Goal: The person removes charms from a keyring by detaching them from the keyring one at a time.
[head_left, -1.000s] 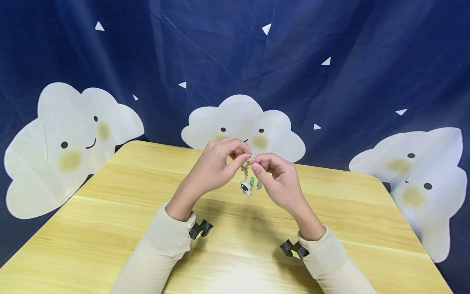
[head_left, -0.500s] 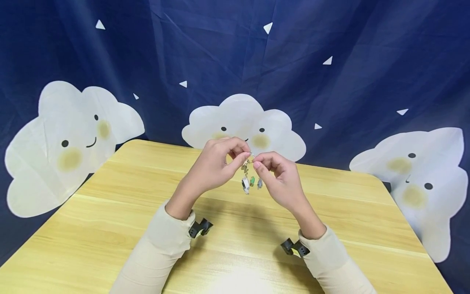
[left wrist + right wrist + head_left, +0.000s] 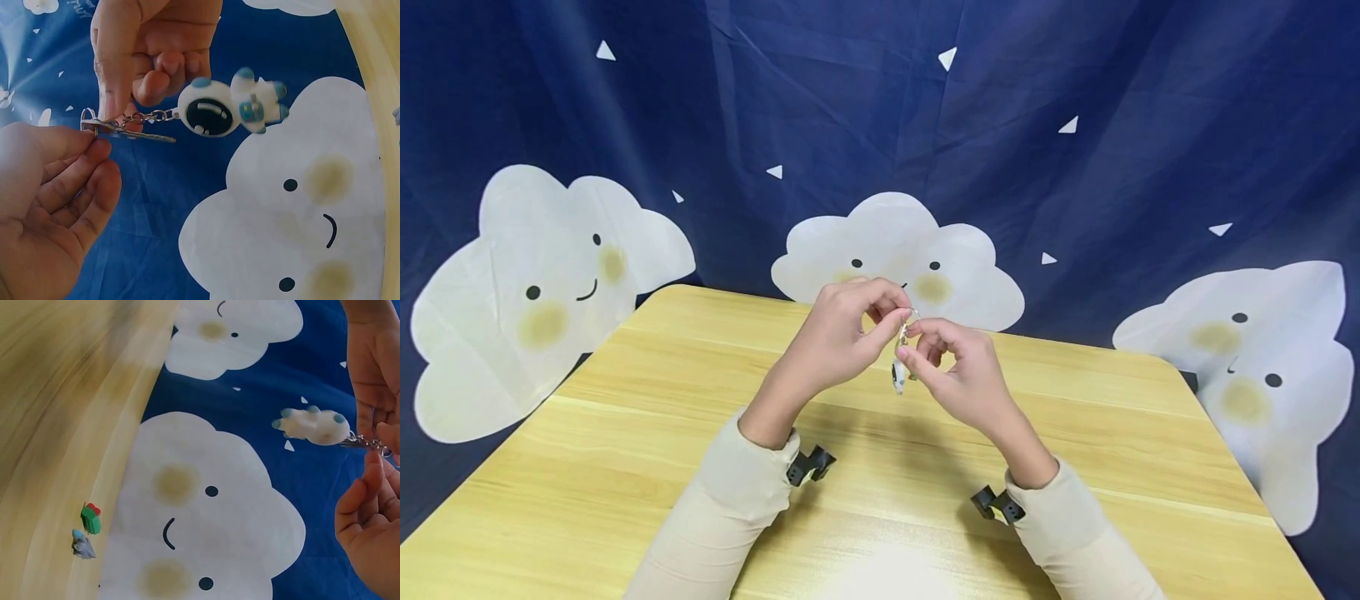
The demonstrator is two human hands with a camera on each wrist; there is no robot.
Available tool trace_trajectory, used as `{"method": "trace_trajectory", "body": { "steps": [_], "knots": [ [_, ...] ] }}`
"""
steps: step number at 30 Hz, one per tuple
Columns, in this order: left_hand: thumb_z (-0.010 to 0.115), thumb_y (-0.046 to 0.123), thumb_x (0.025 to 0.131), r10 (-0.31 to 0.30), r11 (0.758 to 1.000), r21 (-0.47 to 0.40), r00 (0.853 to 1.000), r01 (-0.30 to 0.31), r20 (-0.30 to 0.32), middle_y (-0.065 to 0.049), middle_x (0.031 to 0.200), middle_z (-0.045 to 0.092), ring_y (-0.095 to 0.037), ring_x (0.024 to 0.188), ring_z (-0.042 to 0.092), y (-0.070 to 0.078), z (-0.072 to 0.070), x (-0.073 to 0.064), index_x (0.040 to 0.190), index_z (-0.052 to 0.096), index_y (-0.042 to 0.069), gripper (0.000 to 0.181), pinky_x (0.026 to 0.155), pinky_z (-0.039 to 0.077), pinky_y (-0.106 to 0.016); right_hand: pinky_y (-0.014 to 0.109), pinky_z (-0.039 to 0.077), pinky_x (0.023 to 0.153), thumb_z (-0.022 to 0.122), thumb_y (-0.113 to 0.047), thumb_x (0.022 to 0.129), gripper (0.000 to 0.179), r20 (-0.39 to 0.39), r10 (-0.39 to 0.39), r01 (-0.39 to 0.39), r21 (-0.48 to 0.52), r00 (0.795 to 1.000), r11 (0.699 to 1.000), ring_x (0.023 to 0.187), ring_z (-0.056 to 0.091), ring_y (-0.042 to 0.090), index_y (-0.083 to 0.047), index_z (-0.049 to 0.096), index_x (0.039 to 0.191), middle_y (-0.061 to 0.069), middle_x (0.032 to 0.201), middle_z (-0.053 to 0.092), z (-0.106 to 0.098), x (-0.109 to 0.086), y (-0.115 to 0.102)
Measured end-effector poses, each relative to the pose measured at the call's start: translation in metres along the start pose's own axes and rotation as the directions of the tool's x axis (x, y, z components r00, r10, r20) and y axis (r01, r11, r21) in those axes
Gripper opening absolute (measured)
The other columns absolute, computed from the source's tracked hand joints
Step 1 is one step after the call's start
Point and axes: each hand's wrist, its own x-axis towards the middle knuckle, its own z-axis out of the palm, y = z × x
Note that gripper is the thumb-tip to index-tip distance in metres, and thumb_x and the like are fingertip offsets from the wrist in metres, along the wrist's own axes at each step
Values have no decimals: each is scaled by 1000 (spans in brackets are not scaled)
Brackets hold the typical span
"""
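Observation:
In the head view my left hand (image 3: pixel 846 337) pinches the metal key ring (image 3: pixel 916 313) between thumb and index finger. Just below it, my right hand (image 3: pixel 962 371) has its thumb and index finger on the keychain, close to the ring. A flat metal key (image 3: pixel 153 137) and a short chain (image 3: pixel 147 117) come from the ring in the left wrist view. The chain bears a small white astronaut charm (image 3: pixel 209 109) with a black visor and blue details, which hangs in the air. Fingertips hide part of the ring and the key's upper end.
On the wooden table (image 3: pixel 700 400) stand a small green figure (image 3: pixel 91 520) with a red part and a small grey figure (image 3: pixel 83 545) with a blue top, side by side. A dark blue curtain (image 3: pixel 850 100) with white clouds hangs behind the table.
My right hand has shifted left and slightly down, closer to the key and the chain. The astronaut charm has turned sideways. The right hand now covers most of the small figures.

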Motion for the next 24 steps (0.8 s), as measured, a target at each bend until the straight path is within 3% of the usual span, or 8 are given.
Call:
{"method": "trace_trajectory", "body": {
  "steps": [5,13,24],
  "knots": [
    [69,5,96,-7,1000,4,1000,7,11,1,77,68,-10,73,63,2,1,0,95,71,3,3,70,54,-26,28,48,56,77,2,87,16,-9,-28,28,-33,1000,999,60,54,10,-5,71,99,-3,68,61,2,-1,2],
    [68,6,97,2,1000,16,1000,-2,4,0,78,68,-11,73,63,3,1,0,95,70,3,5,70,55,-29,21,41,56,72,2,88,13,-26,-170,166,-134,985,977,61,51,11,-4,71,99,-3,68,56,3,-2,6],
    [67,3,95,23,999,48,999,-22,-30,0,76,68,-12,73,63,0,0,0,95,71,3,3,68,53,-26,26,47,56,62,-7,98,10,-18,-267,256,-232,963,938,64,54,13,-2,71,97,2,75,63,0,0,4]
  ]
}}
